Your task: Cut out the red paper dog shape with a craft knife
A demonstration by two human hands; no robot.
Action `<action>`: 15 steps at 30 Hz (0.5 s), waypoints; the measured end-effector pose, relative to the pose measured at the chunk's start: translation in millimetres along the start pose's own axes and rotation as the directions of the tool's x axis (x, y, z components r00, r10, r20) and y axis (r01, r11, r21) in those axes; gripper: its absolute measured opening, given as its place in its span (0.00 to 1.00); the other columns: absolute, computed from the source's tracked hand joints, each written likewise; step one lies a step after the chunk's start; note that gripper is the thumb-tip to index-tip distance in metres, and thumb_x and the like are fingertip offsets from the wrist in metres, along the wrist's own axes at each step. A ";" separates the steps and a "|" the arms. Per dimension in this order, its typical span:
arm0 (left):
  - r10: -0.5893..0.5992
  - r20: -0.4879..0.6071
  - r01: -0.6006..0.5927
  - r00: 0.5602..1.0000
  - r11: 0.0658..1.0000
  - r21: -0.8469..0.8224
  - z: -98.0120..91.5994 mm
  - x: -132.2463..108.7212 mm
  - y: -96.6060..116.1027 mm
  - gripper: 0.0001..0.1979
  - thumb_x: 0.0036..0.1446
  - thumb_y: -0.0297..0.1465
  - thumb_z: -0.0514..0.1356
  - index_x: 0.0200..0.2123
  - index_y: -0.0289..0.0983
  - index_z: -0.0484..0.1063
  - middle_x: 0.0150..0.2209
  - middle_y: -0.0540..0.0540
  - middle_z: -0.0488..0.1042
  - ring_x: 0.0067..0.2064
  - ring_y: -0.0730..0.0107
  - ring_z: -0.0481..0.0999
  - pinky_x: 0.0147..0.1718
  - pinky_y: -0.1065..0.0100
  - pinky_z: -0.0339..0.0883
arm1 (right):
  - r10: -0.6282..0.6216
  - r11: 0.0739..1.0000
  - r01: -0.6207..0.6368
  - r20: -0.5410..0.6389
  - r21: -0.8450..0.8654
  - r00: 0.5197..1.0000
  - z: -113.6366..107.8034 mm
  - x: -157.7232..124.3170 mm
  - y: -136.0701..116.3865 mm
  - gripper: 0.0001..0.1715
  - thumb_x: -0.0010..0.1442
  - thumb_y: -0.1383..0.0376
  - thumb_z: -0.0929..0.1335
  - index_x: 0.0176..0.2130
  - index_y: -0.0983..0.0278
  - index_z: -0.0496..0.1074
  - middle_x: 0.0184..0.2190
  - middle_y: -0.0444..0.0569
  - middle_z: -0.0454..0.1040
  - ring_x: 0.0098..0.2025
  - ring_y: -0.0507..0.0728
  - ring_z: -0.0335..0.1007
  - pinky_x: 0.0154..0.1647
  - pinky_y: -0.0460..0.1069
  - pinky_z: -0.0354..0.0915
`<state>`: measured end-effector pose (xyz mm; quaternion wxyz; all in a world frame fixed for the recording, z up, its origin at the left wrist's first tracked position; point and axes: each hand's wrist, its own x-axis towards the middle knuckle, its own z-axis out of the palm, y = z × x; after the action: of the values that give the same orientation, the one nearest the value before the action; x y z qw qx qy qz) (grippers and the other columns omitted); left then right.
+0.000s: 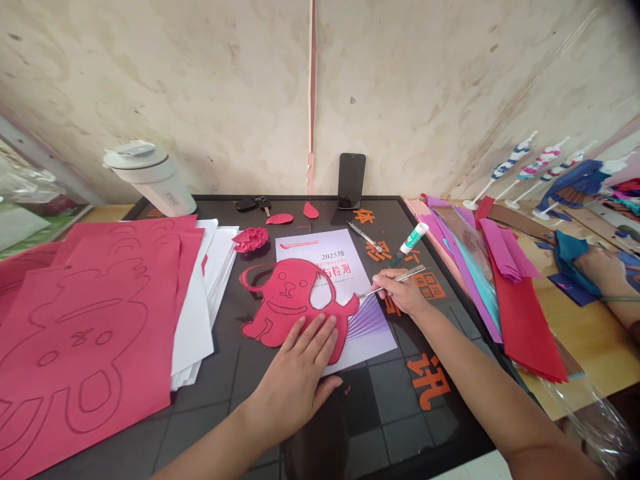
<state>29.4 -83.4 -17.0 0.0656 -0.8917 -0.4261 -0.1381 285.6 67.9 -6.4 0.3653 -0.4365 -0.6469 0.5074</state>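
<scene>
A red paper dog cut-out, with drawn dark outlines, lies on a white and purple printed booklet and partly on the dark board. My left hand rests on the dog's lower body, fingers stretched out and pressing it flat. In my right hand is a slim silver craft knife, gripped like a pen. Its tip meets the paper at or close to the dog's tail. Just beyond that hand is a green and white marker; whether it touches the fingers I cannot tell.
Red sheets with a drawn animal cover white paper at left. Behind are a white tumbler, crumpled red paper, keys, a pen and an upright phone. Coloured paper and another person's hand are right.
</scene>
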 end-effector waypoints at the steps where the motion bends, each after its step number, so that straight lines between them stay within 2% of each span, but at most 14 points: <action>1: 0.001 0.002 -0.001 1.000 1.000 -0.002 0.1 0.0 0.0 0.31 0.69 0.46 0.48 0.67 0.33 0.56 0.68 0.42 0.58 0.68 0.56 0.57 0.67 0.54 0.42 | -0.001 1.000 0.001 0.007 -0.012 1.000 0.3 -0.2 -0.7 0.20 0.56 0.53 0.70 0.23 0.64 0.77 0.14 0.43 0.68 0.19 0.50 0.58 0.22 0.47 0.53; 7: 0.000 0.014 0.001 1.000 1.000 -0.012 -1.5 0.4 0.1 0.31 0.69 0.46 0.48 0.67 0.33 0.56 0.68 0.43 0.58 0.68 0.56 0.56 0.67 0.54 0.42 | -0.005 1.000 0.004 -0.054 -0.007 0.999 2.4 0.5 -0.2 0.20 0.57 0.53 0.70 0.22 0.64 0.78 0.14 0.43 0.67 0.19 0.50 0.58 0.22 0.47 0.54; 15: 0.009 0.004 -0.009 1.000 1.000 0.011 0.0 0.0 -0.4 0.31 0.69 0.46 0.48 0.67 0.32 0.55 0.68 0.43 0.58 0.68 0.56 0.57 0.67 0.54 0.41 | -0.011 1.000 0.010 -0.020 -0.025 1.000 0.1 1.3 3.5 0.21 0.57 0.53 0.70 0.22 0.64 0.77 0.14 0.43 0.68 0.19 0.50 0.58 0.22 0.47 0.54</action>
<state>29.1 -83.1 -16.9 0.0704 -0.8935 -0.4228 -0.1338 285.8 69.4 -9.8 0.3689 -0.4428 -0.6519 0.4928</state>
